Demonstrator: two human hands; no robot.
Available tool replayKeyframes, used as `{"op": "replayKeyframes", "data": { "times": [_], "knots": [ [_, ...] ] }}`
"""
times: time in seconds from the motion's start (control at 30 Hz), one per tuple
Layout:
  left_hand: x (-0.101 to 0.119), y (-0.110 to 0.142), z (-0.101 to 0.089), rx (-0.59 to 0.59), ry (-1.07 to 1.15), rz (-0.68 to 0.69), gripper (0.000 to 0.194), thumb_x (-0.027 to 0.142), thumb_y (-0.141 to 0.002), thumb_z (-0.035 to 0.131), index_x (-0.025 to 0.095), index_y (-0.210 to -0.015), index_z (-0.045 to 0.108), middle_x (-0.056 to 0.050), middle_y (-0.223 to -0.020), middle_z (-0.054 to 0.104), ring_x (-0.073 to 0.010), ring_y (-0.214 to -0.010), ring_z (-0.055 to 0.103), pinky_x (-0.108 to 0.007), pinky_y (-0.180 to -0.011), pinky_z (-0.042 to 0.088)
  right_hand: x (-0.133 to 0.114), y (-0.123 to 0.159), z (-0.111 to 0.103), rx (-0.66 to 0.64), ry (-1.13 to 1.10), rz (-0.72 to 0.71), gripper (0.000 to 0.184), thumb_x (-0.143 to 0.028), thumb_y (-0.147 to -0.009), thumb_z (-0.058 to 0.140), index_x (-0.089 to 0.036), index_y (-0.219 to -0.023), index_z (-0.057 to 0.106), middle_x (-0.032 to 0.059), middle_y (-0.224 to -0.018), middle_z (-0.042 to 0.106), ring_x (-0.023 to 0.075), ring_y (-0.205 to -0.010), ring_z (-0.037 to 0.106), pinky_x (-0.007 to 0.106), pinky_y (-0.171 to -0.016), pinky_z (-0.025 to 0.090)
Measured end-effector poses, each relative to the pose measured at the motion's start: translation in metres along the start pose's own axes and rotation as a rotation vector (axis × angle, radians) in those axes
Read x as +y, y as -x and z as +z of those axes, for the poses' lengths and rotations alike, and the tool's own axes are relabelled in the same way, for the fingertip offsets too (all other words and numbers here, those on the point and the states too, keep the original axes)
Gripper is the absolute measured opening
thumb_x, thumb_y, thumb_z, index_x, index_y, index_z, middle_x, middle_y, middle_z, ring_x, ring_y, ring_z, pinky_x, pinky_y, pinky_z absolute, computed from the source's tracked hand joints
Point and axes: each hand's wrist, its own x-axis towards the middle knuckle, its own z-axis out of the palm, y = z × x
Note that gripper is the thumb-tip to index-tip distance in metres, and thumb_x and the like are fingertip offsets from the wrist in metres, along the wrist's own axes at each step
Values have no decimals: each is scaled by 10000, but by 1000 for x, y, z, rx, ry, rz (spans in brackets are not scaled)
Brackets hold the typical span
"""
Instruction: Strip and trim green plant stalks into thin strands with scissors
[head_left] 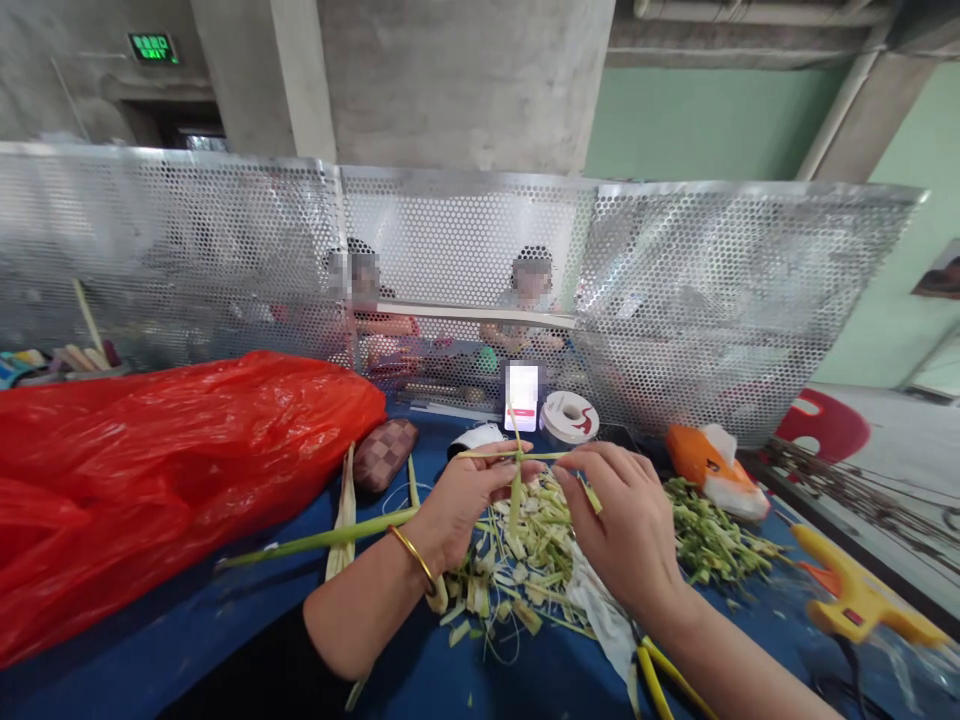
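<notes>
Pale green leaf strips (516,490) cross at a small knot in front of me, with ends pointing up, down and to both sides. My left hand (461,495), with a gold bangle on the wrist, pinches them near the crossing. My right hand (626,515) has its thumb and forefinger closed at the right-hand end of the sideways strip. Beneath both hands lies a heap of cut leaf scraps (544,540) with loose thin threads. A long green stalk (322,540) passes behind my left wrist.
A red plastic bag (187,470) fills the left side, beside a checked pouch (384,455). A lit phone (520,398) and a ribbon spool (570,417) stand ahead. On the right are an orange tissue pack (712,470), a yellow glue gun (851,590) and yellow-handled pliers (654,680).
</notes>
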Motion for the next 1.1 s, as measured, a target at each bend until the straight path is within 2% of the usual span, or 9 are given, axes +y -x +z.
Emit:
{"op": "replayKeyframes", "data": {
  "times": [0.13,0.27,0.37,0.57,0.77,0.87,0.97,1.03,1.1],
  "knots": [
    [1,2,5,0,20,59,303,193,-751,671,117,-1043,656,-101,-874,732,-183,-858,657,-302,-833,457,-12,6,11,-279,-301,210,272,-329,-892,494,-190,-698,624,30,-713,637,177,-679,572,284,-619,377],
    [-5,4,9,-6,17,12,315,218,-749,669,125,-1050,665,-98,-840,730,-155,-716,641,-255,-658,445,-16,15,32,-345,-603,408,287,-337,-862,517,-172,-646,608,8,-624,604,157,-612,545,255,-568,397],
    [-7,5,11,8,18,2,289,212,-720,684,127,-996,692,-80,-780,722,-140,-660,612,-232,-579,398,-15,17,35,-303,-650,326,322,-306,-878,485,-175,-595,564,8,-637,562,150,-637,521,254,-595,407],
    [-2,8,11,74,70,-7,258,163,-616,746,116,-870,733,-54,-723,703,-130,-653,585,-250,-656,400,-10,15,26,-309,-493,56,304,-216,-900,449,-201,-598,478,21,-699,561,165,-717,532,285,-697,404],
    [-4,5,9,93,150,-47,279,121,-604,746,102,-882,721,-50,-708,692,-100,-599,560,-227,-618,393,-11,16,30,-285,-354,-47,278,-179,-910,416,-199,-641,482,41,-721,590,178,-731,537,301,-698,380],
    [-1,2,3,-10,165,-66,352,125,-658,729,116,-1007,686,-85,-832,720,-132,-704,624,-241,-694,433,-9,15,29,-320,-340,77,266,-219,-921,407,-196,-672,498,25,-686,581,164,-663,520,272,-622,365],
    [9,-1,-11,-212,181,-80,405,174,-711,704,117,-1107,641,-130,-999,707,-193,-892,652,-308,-852,443,-1,9,22,-392,-455,208,295,-272,-944,375,-193,-706,531,8,-668,590,148,-631,533,247,-586,367],
    [18,-2,-22,-361,228,-119,466,354,-778,643,109,-1172,609,-153,-1033,694,-237,-970,643,-363,-900,434,5,4,14,-420,-480,227,316,-294,-946,369,-194,-684,516,2,-650,589,143,-621,543,241,-575,369],
    [24,-4,-30,-420,242,-159,586,543,-783,571,105,-1170,608,-169,-1078,676,-274,-1014,630,-388,-898,439,10,0,5,-460,-440,194,305,-277,-936,379,-199,-661,487,-10,-600,570,135,-576,531,235,-546,354]
  ]
}}
